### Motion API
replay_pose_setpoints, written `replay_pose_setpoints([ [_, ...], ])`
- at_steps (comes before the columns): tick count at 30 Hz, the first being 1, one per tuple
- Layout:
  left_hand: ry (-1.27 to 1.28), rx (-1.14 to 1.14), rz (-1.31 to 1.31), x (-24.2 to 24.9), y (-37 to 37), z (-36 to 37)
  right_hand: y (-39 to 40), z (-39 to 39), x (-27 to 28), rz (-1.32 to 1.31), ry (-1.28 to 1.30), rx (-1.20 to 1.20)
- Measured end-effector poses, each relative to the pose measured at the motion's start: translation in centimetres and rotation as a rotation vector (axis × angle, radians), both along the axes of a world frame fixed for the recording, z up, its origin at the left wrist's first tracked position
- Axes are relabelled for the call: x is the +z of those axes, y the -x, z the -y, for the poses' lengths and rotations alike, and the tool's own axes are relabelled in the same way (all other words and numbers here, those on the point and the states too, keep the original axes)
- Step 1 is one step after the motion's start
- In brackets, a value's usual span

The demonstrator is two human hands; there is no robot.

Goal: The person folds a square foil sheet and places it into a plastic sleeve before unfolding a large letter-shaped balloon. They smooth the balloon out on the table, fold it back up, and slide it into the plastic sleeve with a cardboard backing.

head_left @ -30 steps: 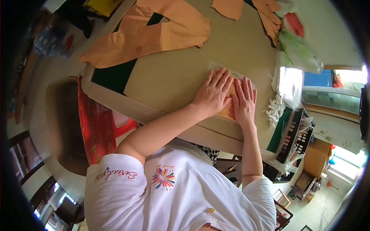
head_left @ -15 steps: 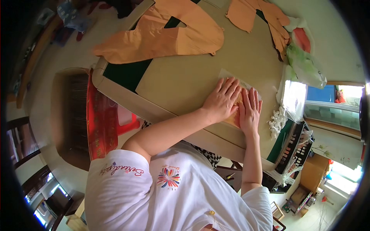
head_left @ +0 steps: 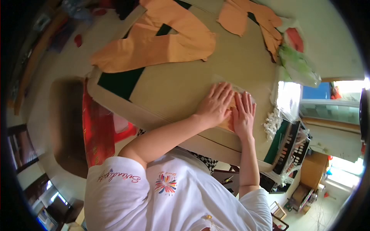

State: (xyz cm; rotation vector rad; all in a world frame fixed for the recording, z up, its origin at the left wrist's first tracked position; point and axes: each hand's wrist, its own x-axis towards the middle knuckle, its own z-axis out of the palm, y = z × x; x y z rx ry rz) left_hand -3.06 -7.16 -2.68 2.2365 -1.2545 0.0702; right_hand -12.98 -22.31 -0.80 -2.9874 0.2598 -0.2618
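My left hand (head_left: 213,104) lies flat, palm down, with fingers stretched out toward the far side of the table. Right beside it, my right hand (head_left: 244,117) is also flat with its fingers straight, thumb toward the left hand. Under both hands is a small orange piece of sheet material (head_left: 226,124), mostly covered by them. The edge of a clear plastic sheet (head_left: 218,79) shows past the fingertips. All of this rests on a tan board (head_left: 173,88) over the table.
A large orange cut piece (head_left: 181,46) lies at the far left, and another (head_left: 233,19) at the far right. Plastic bags (head_left: 298,63) and white knotted scraps (head_left: 273,125) line the right edge. A black crate (head_left: 291,152) stands at the right; a red box (head_left: 96,131) is at the left.
The whole view has shifted slightly, with the table and hands lower and further left in it. Both hands stay flat on the orange piece.
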Motion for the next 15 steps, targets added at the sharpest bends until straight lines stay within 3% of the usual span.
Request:
replay_pose_setpoints([
  [2, 0.159, 0.003, -0.062, 0.0, 0.1, 0.2, 0.2, 0.0, 0.4, -0.02, 0.022, -0.015],
  [4, 0.432, 0.076, -0.348, 0.0, -1.2, 0.3, 0.1, 0.0, 0.3, -0.011, -0.001, -0.025],
  [7, 0.478, 0.272, -0.525, -0.6, -4.6, -0.2, 0.0, 0.0, 0.4, -0.004, -0.033, -0.038],
  [8, 0.431, 0.229, -0.765, 0.4, -6.0, -1.1, 0.1, -0.2, 0.4, -0.005, -0.043, -0.038],
  [12, 0.312, 0.202, -1.022, 2.6, -7.4, -1.2, 0.2, -0.2, 0.6, -0.009, -0.064, -0.037],
  [15, 0.118, 0.223, -0.76, 4.0, -7.3, -0.9, 0.2, -0.2, 0.5, 0.005, -0.085, -0.04],
])
